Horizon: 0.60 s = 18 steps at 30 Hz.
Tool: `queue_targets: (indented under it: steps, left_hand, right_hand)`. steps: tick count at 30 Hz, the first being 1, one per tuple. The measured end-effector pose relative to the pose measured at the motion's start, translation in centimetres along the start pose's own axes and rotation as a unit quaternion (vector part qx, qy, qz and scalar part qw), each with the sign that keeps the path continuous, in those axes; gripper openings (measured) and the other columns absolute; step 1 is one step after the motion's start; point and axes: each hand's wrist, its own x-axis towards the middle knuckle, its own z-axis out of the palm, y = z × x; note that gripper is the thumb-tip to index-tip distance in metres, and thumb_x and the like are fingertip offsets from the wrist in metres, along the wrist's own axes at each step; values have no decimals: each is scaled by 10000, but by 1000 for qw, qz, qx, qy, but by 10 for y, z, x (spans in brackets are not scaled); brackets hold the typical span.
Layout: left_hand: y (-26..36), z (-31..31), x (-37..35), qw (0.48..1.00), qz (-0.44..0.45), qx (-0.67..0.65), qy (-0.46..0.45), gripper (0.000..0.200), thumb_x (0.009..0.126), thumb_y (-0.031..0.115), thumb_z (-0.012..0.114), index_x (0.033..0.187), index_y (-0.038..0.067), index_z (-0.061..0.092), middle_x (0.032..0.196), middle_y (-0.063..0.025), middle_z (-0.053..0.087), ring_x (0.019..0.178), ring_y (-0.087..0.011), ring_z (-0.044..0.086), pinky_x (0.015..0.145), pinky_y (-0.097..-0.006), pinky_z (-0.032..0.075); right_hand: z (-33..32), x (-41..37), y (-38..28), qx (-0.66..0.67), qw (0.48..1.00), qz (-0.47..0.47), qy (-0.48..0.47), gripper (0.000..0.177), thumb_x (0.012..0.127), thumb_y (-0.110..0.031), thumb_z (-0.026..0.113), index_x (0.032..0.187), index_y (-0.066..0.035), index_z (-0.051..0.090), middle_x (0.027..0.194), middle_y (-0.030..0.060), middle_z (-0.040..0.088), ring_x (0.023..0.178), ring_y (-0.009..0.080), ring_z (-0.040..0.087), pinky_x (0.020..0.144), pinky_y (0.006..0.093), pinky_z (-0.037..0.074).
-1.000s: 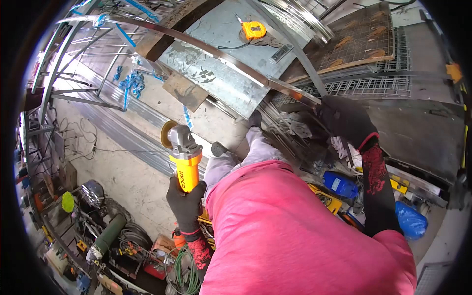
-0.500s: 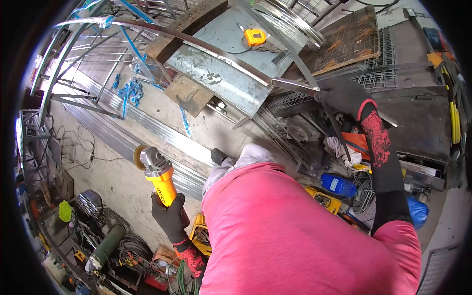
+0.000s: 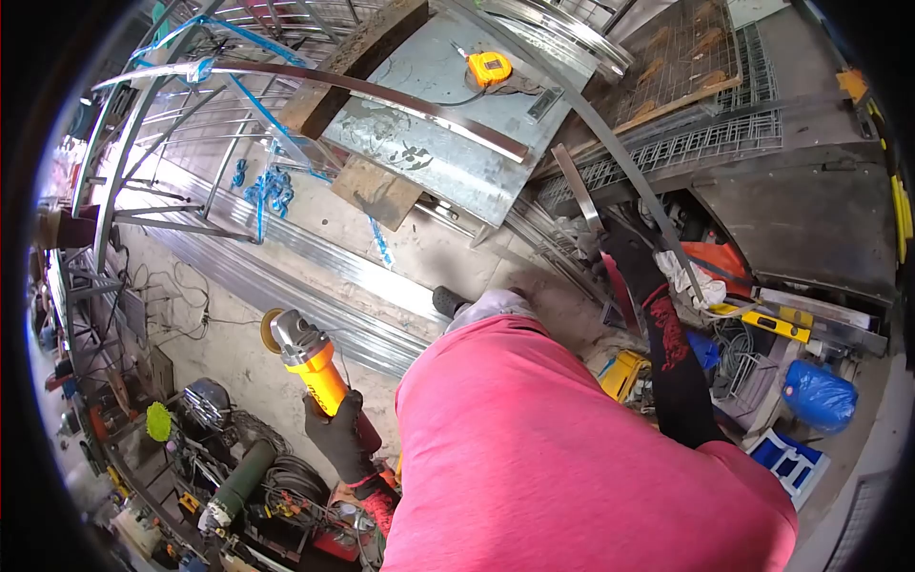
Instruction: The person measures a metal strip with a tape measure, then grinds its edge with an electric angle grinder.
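My left hand [image 3: 338, 431], in a dark glove, grips the yellow body of an angle grinder [image 3: 319, 372]. The grinder's disc [image 3: 272, 330] points up and left, apart from any metal. My right hand [image 3: 629, 253], gloved too, is closed round a short metal bar [image 3: 578, 186] that sticks out on both sides of the fist. Left of that bar, a long curved metal tube [image 3: 419, 112] ends over a sheet-metal-topped bench [image 3: 448, 176], with a gap between the two.
A yellow tape measure [image 3: 489, 68] lies on the bench. Long metal profiles [image 3: 315, 250] cover the floor ahead. Metal frames with blue strapping [image 3: 269, 191] stand upper left. A green cylinder [image 3: 233, 484] and cables lie lower left. A blue bag [image 3: 820, 396] sits at right.
My right hand has moved down and nearer my body with the short bar, away from the long tube's end. The grinder stays at my left side, shifted slightly in view.
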Motion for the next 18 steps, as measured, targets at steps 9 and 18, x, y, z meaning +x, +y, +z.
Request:
queue_targets:
  steps: [9, 18]
  left_hand:
    - [-14, -5, 9, 1000, -5, 18, -19, 337, 819, 91, 844, 1089, 21, 655, 939, -35, 679, 792, -134, 623, 743, -305, 516]
    - [-33, -8, 16, 999, -22, -25, -8, 345, 816, 58, 858, 1113, 34, 685, 930, -3, 681, 791, -120, 622, 744, -305, 520]
  right_hand:
    - [12, -21, 9, -17, 994, 93, 50, 250, 1034, -328, 745, 1102, -88, 740, 746, 0, 663, 565, 101, 606, 525, 272, 467]
    - [-20, -10, 84, -447, 864, -205, 112, 372, 941, -313, 782, 1224, -74, 811, 963, 137, 813, 823, 207, 778, 737, 383, 607]
